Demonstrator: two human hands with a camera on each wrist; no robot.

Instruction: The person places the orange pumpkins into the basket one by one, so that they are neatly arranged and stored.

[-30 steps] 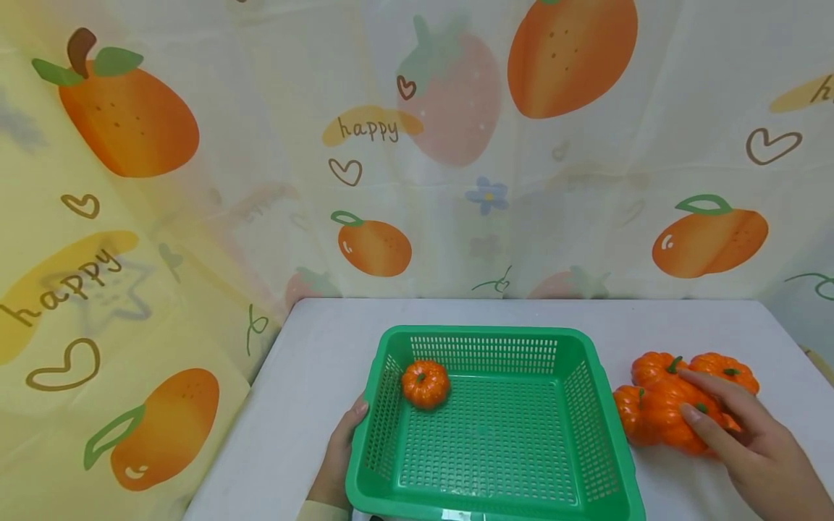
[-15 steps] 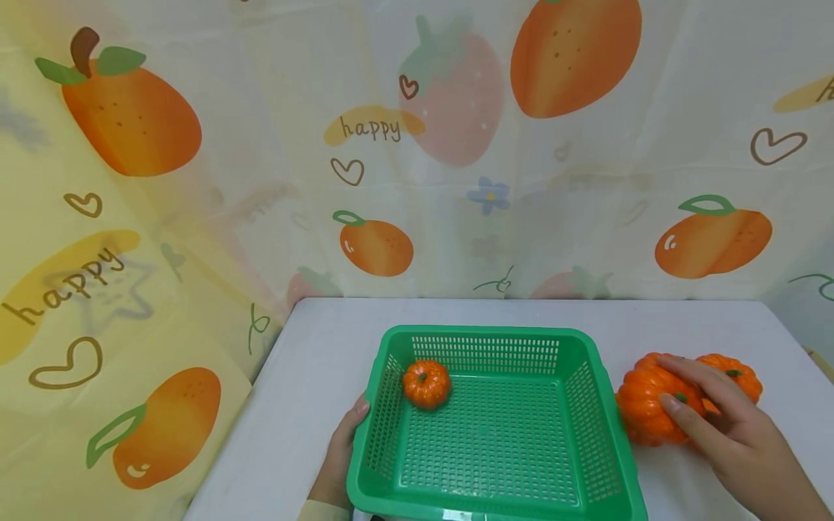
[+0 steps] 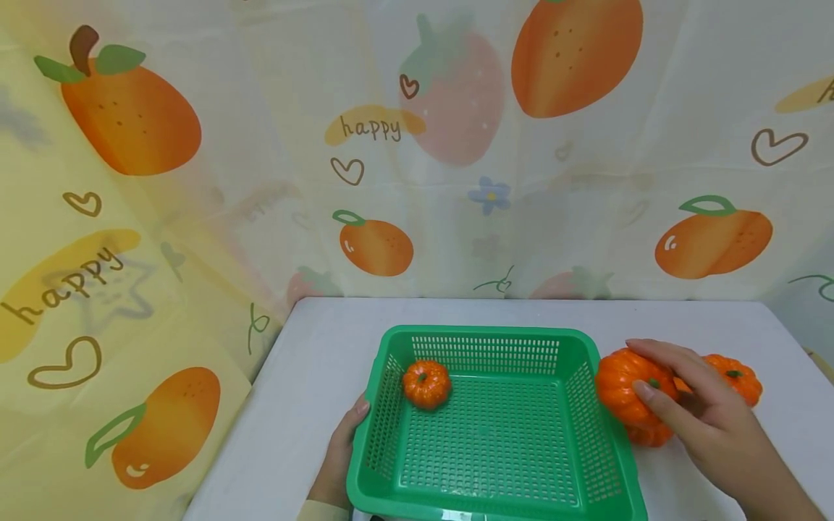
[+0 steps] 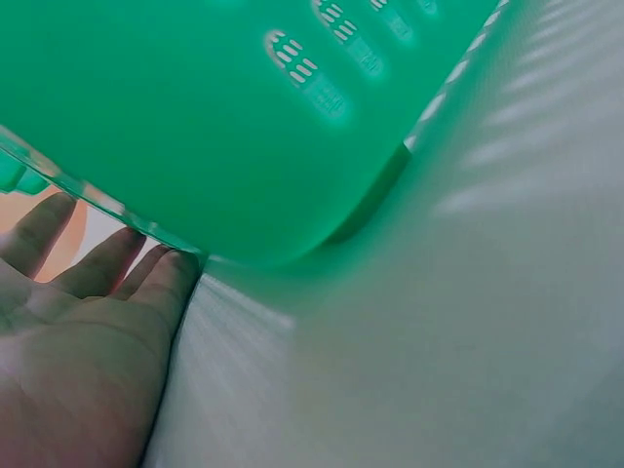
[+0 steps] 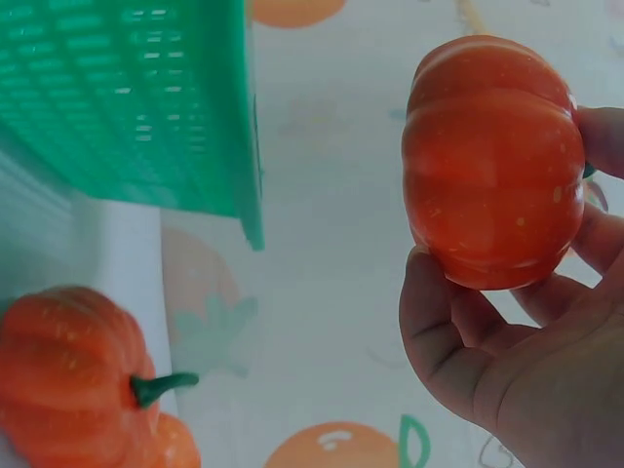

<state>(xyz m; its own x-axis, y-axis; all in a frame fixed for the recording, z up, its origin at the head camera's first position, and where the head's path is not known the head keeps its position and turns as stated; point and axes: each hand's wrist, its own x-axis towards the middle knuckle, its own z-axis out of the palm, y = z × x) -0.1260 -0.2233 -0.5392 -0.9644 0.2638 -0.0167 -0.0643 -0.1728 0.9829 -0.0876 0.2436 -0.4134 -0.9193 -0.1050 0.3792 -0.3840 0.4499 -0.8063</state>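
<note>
My right hand (image 3: 704, 412) grips an orange toy pumpkin (image 3: 628, 383) with a green stem, fingers and thumb spread around it. The right wrist view shows this pumpkin (image 5: 492, 166) raised beside the wall of a green plastic basket (image 5: 219, 117). In the head view it overlaps the basket's right rim. Inside the basket (image 3: 482, 499), a smaller orange pumpkin (image 3: 426, 385) sits in the back left corner. My left hand (image 3: 342, 441) rests against the basket's left outer side. From the left wrist, its extended fingers (image 4: 97, 263) touch the basket's rim.
More orange pumpkins stand on the white table (image 3: 326, 347) right of the basket: one (image 3: 650, 434) below the held pumpkin and another (image 3: 739, 378) behind my right hand. A fruit-print curtain (image 3: 456, 239) hangs along the back and left of the table.
My right hand has lifted the pumpkin from the cluster and carried it left and up, toward the basket's right rim. The left hand and basket have stayed in place.
</note>
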